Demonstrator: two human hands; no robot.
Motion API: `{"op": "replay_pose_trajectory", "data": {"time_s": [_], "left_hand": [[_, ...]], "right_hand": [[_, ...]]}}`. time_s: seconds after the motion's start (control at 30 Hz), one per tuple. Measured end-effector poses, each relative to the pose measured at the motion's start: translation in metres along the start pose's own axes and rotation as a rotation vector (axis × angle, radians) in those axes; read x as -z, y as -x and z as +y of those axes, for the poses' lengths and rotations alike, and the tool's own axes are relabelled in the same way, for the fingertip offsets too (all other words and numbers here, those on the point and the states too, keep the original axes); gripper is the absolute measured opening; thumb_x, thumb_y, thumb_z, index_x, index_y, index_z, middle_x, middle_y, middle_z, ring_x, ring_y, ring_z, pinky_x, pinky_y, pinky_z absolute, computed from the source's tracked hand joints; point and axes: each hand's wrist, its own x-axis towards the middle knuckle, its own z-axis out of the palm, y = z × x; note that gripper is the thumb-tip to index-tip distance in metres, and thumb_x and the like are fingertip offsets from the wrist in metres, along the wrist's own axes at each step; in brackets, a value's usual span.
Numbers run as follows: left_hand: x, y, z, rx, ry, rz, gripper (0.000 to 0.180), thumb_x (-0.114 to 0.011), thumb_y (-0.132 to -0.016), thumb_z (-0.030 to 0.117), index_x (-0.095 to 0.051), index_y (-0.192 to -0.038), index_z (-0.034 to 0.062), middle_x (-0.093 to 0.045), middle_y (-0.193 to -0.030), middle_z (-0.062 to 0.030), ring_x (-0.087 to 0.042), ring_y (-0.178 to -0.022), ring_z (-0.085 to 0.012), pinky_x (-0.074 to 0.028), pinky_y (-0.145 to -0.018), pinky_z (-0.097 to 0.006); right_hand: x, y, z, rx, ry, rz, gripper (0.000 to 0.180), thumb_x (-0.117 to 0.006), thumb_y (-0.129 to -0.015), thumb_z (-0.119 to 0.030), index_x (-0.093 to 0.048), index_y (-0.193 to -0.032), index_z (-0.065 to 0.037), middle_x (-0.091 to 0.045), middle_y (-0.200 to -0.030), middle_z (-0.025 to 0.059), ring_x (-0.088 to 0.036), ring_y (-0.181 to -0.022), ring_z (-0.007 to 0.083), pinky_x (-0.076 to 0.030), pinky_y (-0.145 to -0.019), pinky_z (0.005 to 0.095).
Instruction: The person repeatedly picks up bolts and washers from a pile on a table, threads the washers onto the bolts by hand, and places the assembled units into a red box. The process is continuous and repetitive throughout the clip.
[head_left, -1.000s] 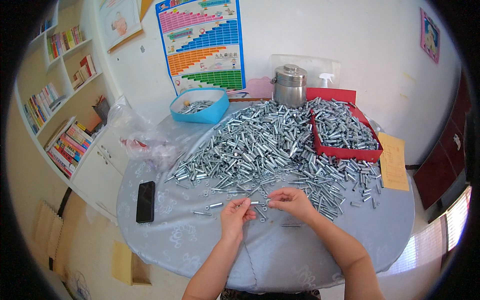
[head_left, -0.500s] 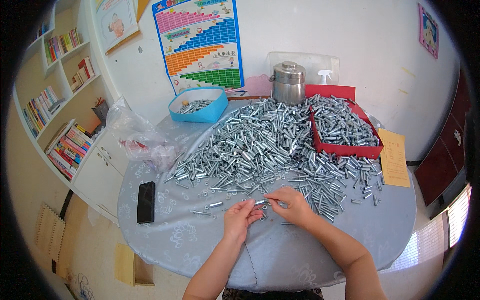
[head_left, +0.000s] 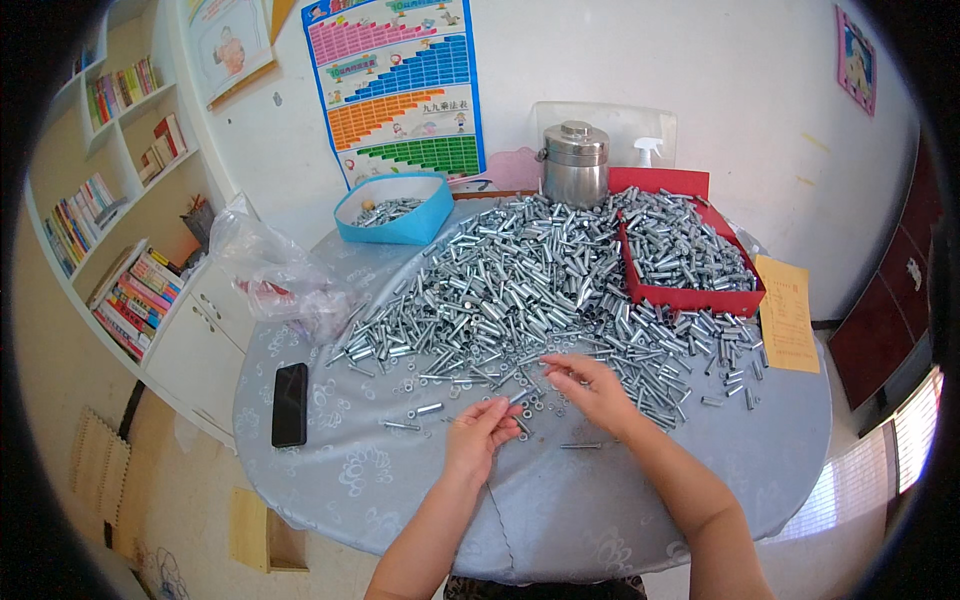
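Between the thumb and fingers of my left hand (head_left: 474, 432) is a short, shiny metal sleeve (head_left: 519, 397), its free end pointing up and right. My right hand (head_left: 592, 392) hovers over the near edge of a big heap of metal sleeves and bolts (head_left: 520, 290). Its thumb and forefinger are a little apart, and I make out nothing between them. Small nuts (head_left: 538, 405) are scattered on the cloth between the two hands. A lone bolt (head_left: 581, 446) lies just in front of my right wrist.
A red box (head_left: 690, 300) full of sleeves stands right of the steel pot (head_left: 576, 165). Toward the back left are a blue box (head_left: 395, 232) of small parts and a plastic bag (head_left: 270, 265). A phone (head_left: 290, 405) lies left, yellow paper (head_left: 787, 315) right, on the grey tablecloth (head_left: 400, 500).
My right hand has left the sleeve and moved up and right toward the heap. The left hand stays in place with the sleeve. The lone bolt now shows more fully.
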Motion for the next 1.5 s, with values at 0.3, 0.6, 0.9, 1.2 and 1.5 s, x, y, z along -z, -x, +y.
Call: {"op": "replay_pose_trajectory", "data": {"time_s": [0.3,0.6,0.9,1.2,1.5], "left_hand": [[0.002,-0.002,0.003,0.0,0.038,0.011,0.016,-0.058,-0.083,0.012,-0.057,-0.093,-0.0001,-0.062,-0.088,-0.0145,-0.058,-0.062,-0.0115,-0.053,-0.059,-0.024],[0.002,-0.001,0.002,0.026,0.027,0.004,0.017,-0.058,-0.083,0.013,-0.056,-0.094,0.0001,-0.063,-0.087,-0.0142,-0.058,-0.063,-0.012,-0.052,-0.061,-0.026],[0.0,0.001,0.0,0.081,-0.035,-0.043,0.017,-0.059,-0.082,0.014,-0.057,-0.09,-0.0007,-0.063,-0.082,-0.0127,-0.058,-0.061,-0.0118,-0.053,-0.058,-0.024],[0.003,-0.002,-0.003,0.148,-0.012,-0.101,0.017,-0.06,-0.082,0.014,-0.058,-0.089,-0.0011,-0.063,-0.08,-0.0131,-0.059,-0.06,-0.0125,-0.053,-0.057,-0.025],[0.006,-0.003,-0.003,0.126,0.063,-0.066,0.016,-0.058,-0.083,0.015,-0.056,-0.091,-0.0002,-0.062,-0.084,-0.0131,-0.059,-0.062,-0.0114,-0.053,-0.058,-0.025]], "right_hand": [[0.0,0.008,0.035,0.206,0.639,-0.127,0.014,-0.067,-0.067,-0.021,-0.066,-0.074,-0.008,-0.061,-0.074,0.0068,-0.056,-0.074,0.0249,-0.044,-0.067,0.0346],[-0.001,0.005,0.024,-0.163,0.093,-0.096,0.012,-0.066,-0.073,-0.014,-0.064,-0.081,-0.005,-0.062,-0.077,0.0015,-0.057,-0.072,0.012,-0.045,-0.065,0.0249],[-0.001,0.003,0.016,-0.248,-0.435,-0.093,0.014,-0.063,-0.079,-0.009,-0.062,-0.09,-0.001,-0.061,-0.082,0.0001,-0.054,-0.074,0.0042,-0.043,-0.067,0.0179],[-0.003,0.004,0.017,-0.213,-0.334,-0.101,0.021,-0.058,-0.084,-0.018,-0.064,-0.094,-0.001,-0.062,-0.082,0.0013,-0.055,-0.075,0.0076,-0.043,-0.069,0.0211],[0.026,0.003,0.01,-0.207,0.445,-0.313,0.025,-0.065,-0.072,-0.025,-0.065,-0.09,-0.008,-0.064,-0.081,0.0079,-0.061,-0.076,0.0203,-0.047,-0.065,0.0294]]}}
